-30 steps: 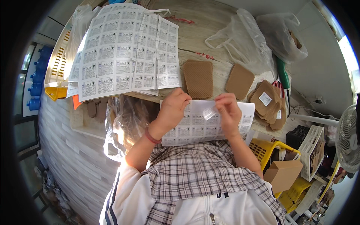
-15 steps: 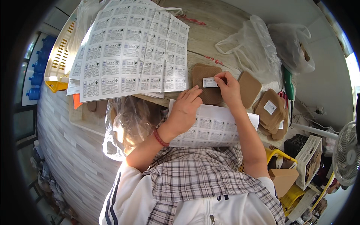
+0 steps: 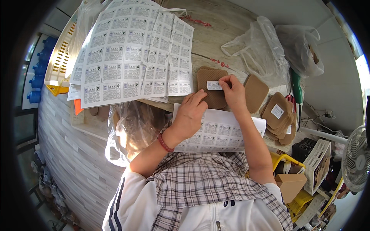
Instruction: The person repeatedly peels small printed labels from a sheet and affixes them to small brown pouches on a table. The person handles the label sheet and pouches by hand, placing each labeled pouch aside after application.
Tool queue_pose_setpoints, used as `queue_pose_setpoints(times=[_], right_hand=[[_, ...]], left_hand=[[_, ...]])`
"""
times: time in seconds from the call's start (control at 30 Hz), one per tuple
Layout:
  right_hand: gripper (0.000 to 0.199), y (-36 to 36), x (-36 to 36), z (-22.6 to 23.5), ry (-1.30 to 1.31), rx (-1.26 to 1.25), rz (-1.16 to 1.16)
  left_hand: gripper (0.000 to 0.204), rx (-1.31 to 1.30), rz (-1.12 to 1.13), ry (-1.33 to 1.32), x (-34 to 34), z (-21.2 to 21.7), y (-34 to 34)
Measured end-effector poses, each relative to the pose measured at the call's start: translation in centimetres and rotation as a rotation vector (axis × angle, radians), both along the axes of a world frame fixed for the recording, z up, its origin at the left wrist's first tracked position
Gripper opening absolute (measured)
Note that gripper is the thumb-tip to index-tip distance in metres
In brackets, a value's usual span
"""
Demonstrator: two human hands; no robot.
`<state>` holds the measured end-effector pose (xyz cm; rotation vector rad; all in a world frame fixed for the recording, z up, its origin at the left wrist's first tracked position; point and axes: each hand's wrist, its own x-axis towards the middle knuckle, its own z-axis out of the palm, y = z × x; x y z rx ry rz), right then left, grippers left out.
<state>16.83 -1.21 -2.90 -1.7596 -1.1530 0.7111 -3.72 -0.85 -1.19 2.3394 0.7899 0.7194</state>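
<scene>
A white printed label (image 3: 214,85) lies against the top of a brown textured pad (image 3: 212,101) with rounded corners, part of a small stack on the table. My right hand (image 3: 234,94) pinches the label's right end between thumb and forefinger. Stretched fingers of my left hand (image 3: 189,115) rest at the pad's left edge, with nothing visible in them. Under my forearms a sheet of labels (image 3: 216,133) spreads over my lap and the table edge. Just right of my right hand is another brown pad (image 3: 256,93) without a label.
Labelled brown pads (image 3: 278,111) lie piled at the right, beside scissors and a green-handled tool (image 3: 296,84). Large label sheets (image 3: 119,54) cover the table's left part. Clear plastic bags (image 3: 258,54) lie at the back right. A fan (image 3: 356,158) stands far right.
My right hand and the label have shifted very slightly left on the pad. My left hand stays at the pad's edge, almost unmoved.
</scene>
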Motion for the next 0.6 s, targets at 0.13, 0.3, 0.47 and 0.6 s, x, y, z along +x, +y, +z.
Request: queue_pose_setpoints(times=[0.13,0.3,0.47,0.6], right_hand=[[0.011,-0.14,-0.33,0.4,-0.017,0.005,-0.012],[0.011,-0.26,-0.58,0.55,-0.024,-0.005,-0.033],[0.011,-0.25,-0.6,0.5,-0.023,-0.003,-0.033],[0.01,-0.26,-0.4,0.43,0.005,-0.004,-0.033]], left_hand=[[0.008,-0.022,-0.013,-0.011,0.05,0.75,0.09],[0.008,0.062,-0.064,0.035,-0.02,0.66,0.39],[0.01,0.066,-0.071,0.092,0.03,0.84,0.32],[0.012,0.076,-0.072,0.109,0.09,0.94,0.26]])
